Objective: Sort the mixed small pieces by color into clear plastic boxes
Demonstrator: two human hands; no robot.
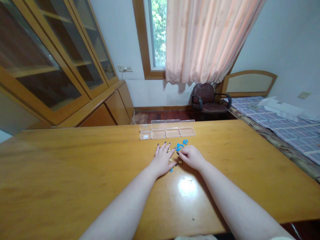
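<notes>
Small pieces (pixel 178 146), blue and yellow, lie scattered on the table (pixel 75 173) between the hands. At their 9 o'clock the left hand (pixel 162 160) rests flat, fingers spread. At 3 o'clock the right hand (pixel 192 157) curls its fingertips together, on what cannot be told. Pinching one piece at a time seems wisest. At 12 o'clock four clear boxes (pixel 167 129) stand open; the leftmost shows a white scrap.

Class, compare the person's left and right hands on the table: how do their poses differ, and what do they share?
The left hand lies flat, palm down; the right hand is curled. The left hand's fingers fan apart; the right hand's bunch together. Both rest on the table beside blue pieces.
</notes>
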